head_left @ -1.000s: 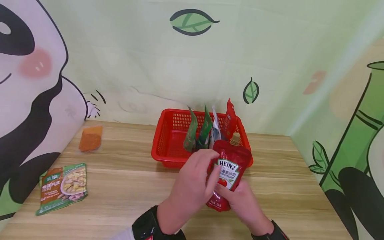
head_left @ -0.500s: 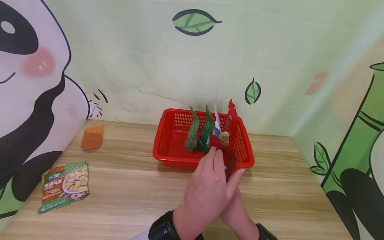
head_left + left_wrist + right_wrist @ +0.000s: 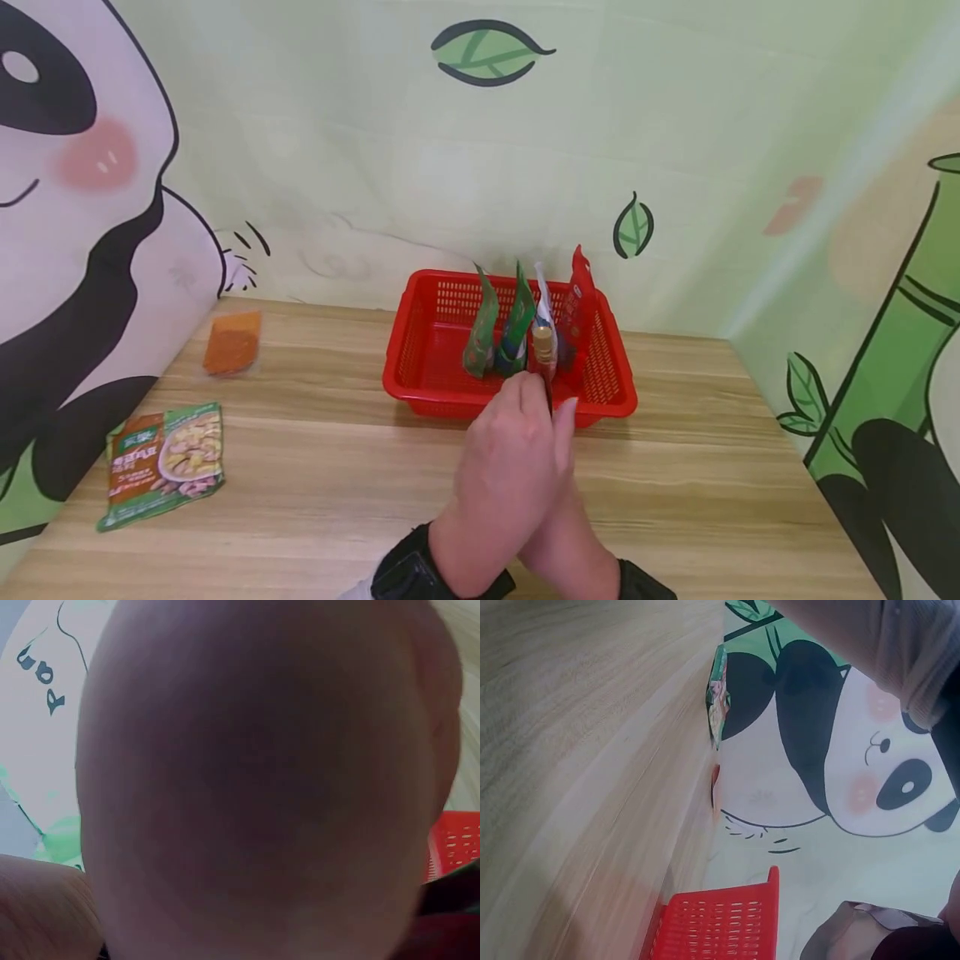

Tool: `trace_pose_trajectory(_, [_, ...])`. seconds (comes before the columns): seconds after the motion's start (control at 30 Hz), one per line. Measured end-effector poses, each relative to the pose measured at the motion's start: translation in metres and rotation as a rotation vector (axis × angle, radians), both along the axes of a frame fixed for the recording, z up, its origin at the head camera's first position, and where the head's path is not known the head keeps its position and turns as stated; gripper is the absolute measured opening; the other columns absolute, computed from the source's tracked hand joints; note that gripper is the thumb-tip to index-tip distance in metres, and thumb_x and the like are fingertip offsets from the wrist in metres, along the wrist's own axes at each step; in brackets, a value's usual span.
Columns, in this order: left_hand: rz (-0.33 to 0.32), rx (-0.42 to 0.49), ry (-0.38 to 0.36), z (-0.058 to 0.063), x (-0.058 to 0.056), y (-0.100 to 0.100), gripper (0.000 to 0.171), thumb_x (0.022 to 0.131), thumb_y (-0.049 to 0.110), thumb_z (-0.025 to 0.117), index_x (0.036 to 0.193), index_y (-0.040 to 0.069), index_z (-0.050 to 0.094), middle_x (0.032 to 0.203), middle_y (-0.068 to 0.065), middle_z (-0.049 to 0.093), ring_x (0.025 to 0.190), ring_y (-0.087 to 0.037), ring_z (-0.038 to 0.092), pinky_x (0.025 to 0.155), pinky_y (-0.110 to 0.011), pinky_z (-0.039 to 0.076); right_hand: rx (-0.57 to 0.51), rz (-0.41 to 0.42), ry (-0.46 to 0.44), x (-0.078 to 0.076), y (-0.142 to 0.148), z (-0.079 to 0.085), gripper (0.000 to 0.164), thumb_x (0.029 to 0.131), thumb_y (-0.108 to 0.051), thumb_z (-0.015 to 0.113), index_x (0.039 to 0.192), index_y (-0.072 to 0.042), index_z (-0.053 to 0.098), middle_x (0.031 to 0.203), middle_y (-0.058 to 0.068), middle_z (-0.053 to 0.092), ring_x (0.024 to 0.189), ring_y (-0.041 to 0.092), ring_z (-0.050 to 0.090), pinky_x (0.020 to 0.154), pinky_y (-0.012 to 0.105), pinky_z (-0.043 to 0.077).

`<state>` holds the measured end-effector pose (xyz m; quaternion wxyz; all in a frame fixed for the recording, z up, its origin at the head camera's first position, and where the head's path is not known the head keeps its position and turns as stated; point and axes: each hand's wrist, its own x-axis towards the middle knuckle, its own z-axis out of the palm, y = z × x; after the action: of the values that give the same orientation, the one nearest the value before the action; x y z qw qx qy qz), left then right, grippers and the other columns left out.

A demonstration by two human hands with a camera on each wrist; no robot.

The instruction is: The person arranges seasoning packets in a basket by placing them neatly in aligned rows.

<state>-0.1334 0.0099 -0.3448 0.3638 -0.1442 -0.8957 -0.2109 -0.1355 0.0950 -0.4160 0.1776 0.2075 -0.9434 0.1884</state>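
Observation:
A dark red Heinz ketchup pouch [image 3: 537, 365] with a gold cap [image 3: 543, 343] stands edge-on over the front rim of the red basket [image 3: 442, 407]. My left hand [image 3: 504, 467] holds it from above, fingers along the left side and thumb on the right. Crossing underneath, my right hand [image 3: 566, 542] supports the lower pouch; its fingers are mostly hidden behind the left hand. In the basket, two green packets [image 3: 482, 325], a white packet [image 3: 545, 308] and a red packet [image 3: 579, 308] stand upright in a row. A blurred hand fills most of the left wrist view.
On the wooden table [image 3: 337, 500], a green and brown food packet [image 3: 165, 467] lies at the left, with a small orange packet [image 3: 231, 343] behind it. A panda-printed cloth [image 3: 337, 167] hangs behind the table. The basket's left part holds no packets.
Both hands have carried the ketchup pouch forward to the basket. It has turned from showing its front label to edge-on, and the left hand now covers more of it.

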Motion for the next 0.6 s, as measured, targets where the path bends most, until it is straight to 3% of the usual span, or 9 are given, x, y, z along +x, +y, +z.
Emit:
trace_pose_trajectory(0.1, [0.053, -0.080, -0.006, 0.004, 0.001, -0.003, 0.025, 0.092, 0.024, 0.076, 0.095, 0.000, 0.070, 0.081, -0.007, 0.071, 0.069, -0.013, 0.072, 0.070, -0.023, 0.061, -0.058, -0.006, -0.049, -0.003, -0.002, 0.005, 0.027, 0.083, 0.000, 0.074, 0.106, 0.004, 0.058, 0.098, 0.006, 0.061, 0.098, 0.024, 0.056, 0.094, 0.044, 0.045])
trace_pose_trajectory(0.23, [0.102, -0.179, -0.006, 0.009, -0.001, -0.008, 0.024, 0.090, 0.026, 0.077, 0.083, 0.004, 0.069, 0.065, -0.003, 0.066, 0.054, -0.011, 0.065, 0.055, -0.019, 0.055, -0.098, -0.002, -0.060, -0.009, -0.005, 0.012, 0.035, 0.081, -0.007, 0.080, 0.106, 0.001, 0.056, 0.097, 0.002, 0.058, 0.100, 0.020, 0.052, 0.091, 0.041, 0.043])
trace_pose_trajectory(0.3, [0.102, -0.188, -0.022, 0.010, -0.003, -0.011, 0.026, 0.090, 0.027, 0.078, 0.080, 0.005, 0.067, 0.060, -0.002, 0.063, 0.049, -0.012, 0.062, 0.050, -0.019, 0.052, -0.124, 0.032, -0.042, -0.009, -0.003, 0.012, 0.043, 0.082, -0.005, 0.079, 0.114, 0.003, 0.052, 0.106, 0.004, 0.057, 0.104, 0.020, 0.050, 0.091, 0.038, 0.043])
trace_pose_trajectory(0.4, [0.082, -0.179, -0.051, 0.013, -0.008, -0.016, 0.027, 0.091, 0.025, 0.076, 0.076, 0.006, 0.063, 0.054, -0.001, 0.057, 0.045, -0.013, 0.058, 0.047, -0.019, 0.050, -0.274, 0.145, -0.093, -0.006, 0.005, 0.009, 0.059, 0.085, -0.001, 0.074, 0.134, 0.001, 0.041, 0.126, 0.007, 0.051, 0.119, 0.019, 0.045, 0.103, 0.035, 0.042])
trace_pose_trajectory(0.47, [0.077, -0.181, -0.082, 0.015, -0.011, -0.019, 0.029, 0.094, 0.026, 0.073, 0.075, 0.007, 0.060, 0.052, -0.001, 0.054, 0.043, -0.013, 0.056, 0.045, -0.019, 0.049, -0.383, 0.213, -0.171, -0.006, 0.011, 0.007, 0.072, 0.089, -0.002, 0.072, 0.148, -0.007, 0.031, 0.142, 0.005, 0.041, 0.132, 0.018, 0.038, 0.111, 0.033, 0.040])
trace_pose_trajectory(0.6, [0.074, -0.192, -0.173, 0.023, -0.019, -0.028, 0.031, 0.096, 0.028, 0.070, 0.077, 0.007, 0.061, 0.052, -0.001, 0.052, 0.042, -0.013, 0.052, 0.045, -0.020, 0.048, -0.479, 0.279, -0.313, -0.014, 0.025, 0.010, 0.079, 0.093, -0.018, 0.074, 0.156, -0.032, 0.028, 0.150, -0.009, 0.038, 0.136, 0.010, 0.039, 0.113, 0.035, 0.045])
